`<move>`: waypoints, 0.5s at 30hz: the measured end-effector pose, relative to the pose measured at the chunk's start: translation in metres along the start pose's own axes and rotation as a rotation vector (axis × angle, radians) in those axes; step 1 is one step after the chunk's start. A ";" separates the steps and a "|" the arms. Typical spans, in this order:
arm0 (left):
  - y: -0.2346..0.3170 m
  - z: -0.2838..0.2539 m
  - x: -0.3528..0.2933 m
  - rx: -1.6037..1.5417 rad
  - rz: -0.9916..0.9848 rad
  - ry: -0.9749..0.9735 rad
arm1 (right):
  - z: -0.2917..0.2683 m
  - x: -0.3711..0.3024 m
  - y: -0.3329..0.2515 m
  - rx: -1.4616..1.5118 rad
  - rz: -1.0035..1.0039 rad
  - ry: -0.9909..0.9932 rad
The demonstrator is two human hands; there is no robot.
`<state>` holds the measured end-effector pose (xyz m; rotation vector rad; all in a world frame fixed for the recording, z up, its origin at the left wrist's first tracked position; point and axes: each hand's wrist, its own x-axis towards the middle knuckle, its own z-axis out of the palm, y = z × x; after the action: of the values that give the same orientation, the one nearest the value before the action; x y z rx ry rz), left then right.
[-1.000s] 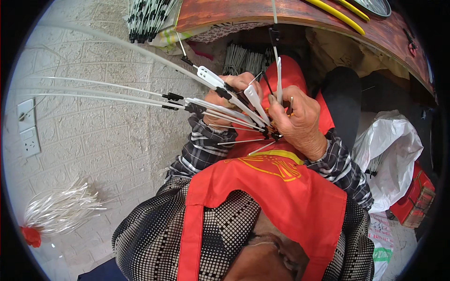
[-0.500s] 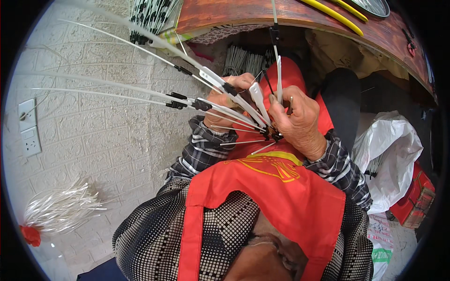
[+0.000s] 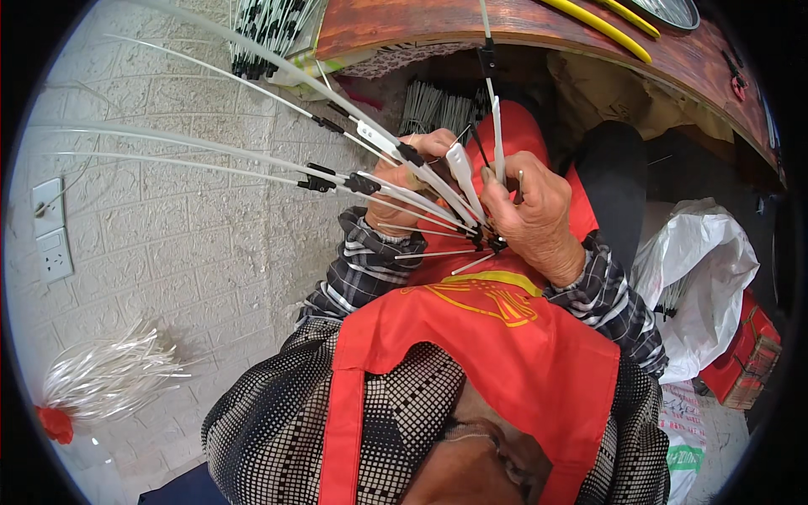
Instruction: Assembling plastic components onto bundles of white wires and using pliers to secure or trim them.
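In front of my lap, over the red apron point(image 3: 471, 337), I hold what looks like an umbrella frame: long white ribs point(image 3: 252, 160) with black joints point(image 3: 316, 178) fan out from a dark hub point(image 3: 486, 242). My left hand point(image 3: 396, 202) is closed at the ribs, partly hidden behind them, with its fingertips near a thin wire. My right hand point(image 3: 539, 206) has its fingers curled and thumb pressed by one upright white rib point(image 3: 497, 139). Between the hands stands a wider white flat strip point(image 3: 462, 172). Several short rib ends point toward me below the hub.
A brown wooden table point(image 3: 404, 21) curves across the top, bearing yellow-handled pliers point(image 3: 602, 29). Bundles of black-jointed ribs point(image 3: 265, 38) lean at the wall point(image 3: 194, 227). White strands point(image 3: 118, 370) lie lower left. At right are a white plastic bag point(image 3: 699, 286) and a red box point(image 3: 745, 353).
The long ribs at left have swung slightly, and the upright rib by my right hand has tipped a little left. Both hands keep nearly the same place and grip.
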<state>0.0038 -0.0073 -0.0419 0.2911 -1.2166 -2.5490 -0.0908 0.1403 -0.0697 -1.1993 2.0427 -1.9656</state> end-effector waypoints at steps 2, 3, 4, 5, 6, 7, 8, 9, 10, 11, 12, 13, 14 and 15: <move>0.000 -0.001 0.000 0.092 -0.021 0.087 | 0.000 0.001 0.000 -0.006 0.007 0.000; 0.000 -0.003 0.000 0.091 -0.021 0.087 | 0.000 0.001 0.000 -0.010 0.002 0.003; 0.001 -0.006 0.000 0.099 -0.018 0.016 | 0.000 0.001 0.000 -0.013 -0.003 0.006; 0.001 -0.007 0.000 0.108 -0.015 -0.055 | 0.000 0.001 0.000 -0.013 -0.003 0.006; 0.000 -0.005 0.000 0.107 -0.016 -0.055 | 0.000 0.000 0.001 -0.030 -0.006 0.007; -0.002 -0.002 0.000 0.115 -0.008 0.021 | 0.000 -0.001 0.002 -0.046 -0.008 0.008; -0.003 0.001 0.000 0.123 0.001 0.096 | 0.000 0.000 0.002 -0.047 -0.008 0.009; -0.003 0.002 0.001 0.122 0.000 0.096 | -0.001 0.000 0.001 -0.050 -0.023 0.013; -0.003 0.002 0.003 0.159 0.028 -0.021 | -0.002 0.000 0.001 -0.054 -0.038 0.018; -0.003 0.002 0.004 0.196 0.055 -0.138 | -0.002 0.000 0.001 -0.055 -0.038 0.018; -0.001 0.001 0.003 0.222 0.046 -0.140 | -0.002 0.000 0.000 -0.054 -0.038 0.009; -0.002 0.000 0.002 0.223 0.046 -0.141 | -0.002 0.000 0.000 -0.053 -0.037 0.000; -0.004 -0.001 0.001 0.179 0.032 -0.140 | -0.002 0.000 0.001 -0.053 -0.038 0.001; -0.004 -0.001 0.000 0.136 0.018 -0.140 | -0.001 -0.001 0.001 -0.060 -0.051 0.002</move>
<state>0.0037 -0.0057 -0.0463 0.1323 -1.4403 -2.5114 -0.0915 0.1418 -0.0708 -1.2742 2.1066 -1.9416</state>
